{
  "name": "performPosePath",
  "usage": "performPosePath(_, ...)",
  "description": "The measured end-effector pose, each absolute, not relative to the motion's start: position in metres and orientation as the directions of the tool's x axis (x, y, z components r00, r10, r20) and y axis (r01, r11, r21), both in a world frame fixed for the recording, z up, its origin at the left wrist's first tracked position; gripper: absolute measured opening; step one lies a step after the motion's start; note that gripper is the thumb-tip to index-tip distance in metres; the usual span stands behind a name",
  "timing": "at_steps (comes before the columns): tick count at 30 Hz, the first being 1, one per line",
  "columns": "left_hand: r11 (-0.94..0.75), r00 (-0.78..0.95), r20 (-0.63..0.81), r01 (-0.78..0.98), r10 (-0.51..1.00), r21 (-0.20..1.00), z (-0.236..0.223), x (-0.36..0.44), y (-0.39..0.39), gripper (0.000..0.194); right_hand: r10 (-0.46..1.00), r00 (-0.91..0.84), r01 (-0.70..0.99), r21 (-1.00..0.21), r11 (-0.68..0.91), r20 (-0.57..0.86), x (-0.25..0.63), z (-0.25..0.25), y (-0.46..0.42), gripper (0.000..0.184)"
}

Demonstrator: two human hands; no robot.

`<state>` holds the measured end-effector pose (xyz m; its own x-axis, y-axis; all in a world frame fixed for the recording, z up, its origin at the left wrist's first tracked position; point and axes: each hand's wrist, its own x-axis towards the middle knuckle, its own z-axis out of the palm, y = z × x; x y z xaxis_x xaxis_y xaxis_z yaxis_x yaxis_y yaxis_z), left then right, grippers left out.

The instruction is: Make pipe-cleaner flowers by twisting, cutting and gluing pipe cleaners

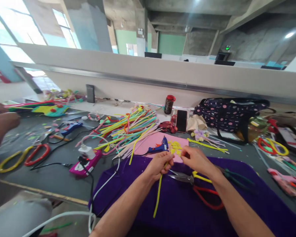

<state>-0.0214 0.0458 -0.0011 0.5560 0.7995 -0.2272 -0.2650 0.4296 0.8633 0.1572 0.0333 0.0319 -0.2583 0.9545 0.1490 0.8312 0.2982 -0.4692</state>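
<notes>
My left hand [160,164] is closed around a yellow pipe cleaner [158,199], whose long end hangs down over the purple cloth [123,187]. Close by on the right, my right hand [196,160] has its fingertips pinched together; whatever they hold is too small to make out. Just beyond both hands, small yellow pieces [175,147] lie on a pink sheet [144,148], beside a blue glue gun [160,146]. Scissors with red and yellow handles [206,194] rest on the cloth, partly under my right forearm. Dark-handled pliers [236,177] lie to their right.
A heap of coloured pipe cleaners [135,126] spreads behind the sheet. A purple power strip [86,164] with cables sits left, near another pair of scissors [37,154]. A phone [181,120], a bottle [169,104] and a patterned bag [219,115] stand behind. Another person's hand [5,120] shows far left.
</notes>
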Motion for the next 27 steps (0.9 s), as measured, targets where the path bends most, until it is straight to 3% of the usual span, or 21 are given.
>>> performPosePath(4, 0.482, 0.628, -0.263, -0.204, 0.732, 0.852, -0.003, -0.017, 0.041, 0.028, 0.941, -0.308, 0.576, -0.76, 0.302, 0.141, 0.156, 0.026, 0.017, 0.008)
performPosePath(7, 0.476, 0.654, -0.256, -0.183, 0.712, 0.86, -0.003, -0.016, 0.039, 0.03, 0.938, -0.327, 0.454, -0.85, 0.266, 0.119, 0.155, 0.017, 0.019, 0.011)
performPosePath(14, 0.398, 0.649, -0.234, -0.115, 0.724, 0.91, -0.008, -0.018, 0.042, 0.03, 0.918, -0.363, 0.335, -0.897, 0.289, 0.161, 0.152, 0.012, 0.025, 0.009)
performPosePath(21, 0.37, 0.652, -0.242, -0.063, 0.719, 0.927, -0.014, -0.018, 0.043, 0.025, 0.884, -0.444, 0.388, -0.857, 0.338, 0.148, 0.155, 0.014, 0.021, 0.014)
performPosePath(27, 0.358, 0.581, -0.23, -0.113, 0.781, 0.927, -0.014, -0.018, 0.043, 0.02, 0.933, -0.334, 0.425, -0.862, 0.276, 0.134, 0.155, 0.01, 0.027, 0.01)
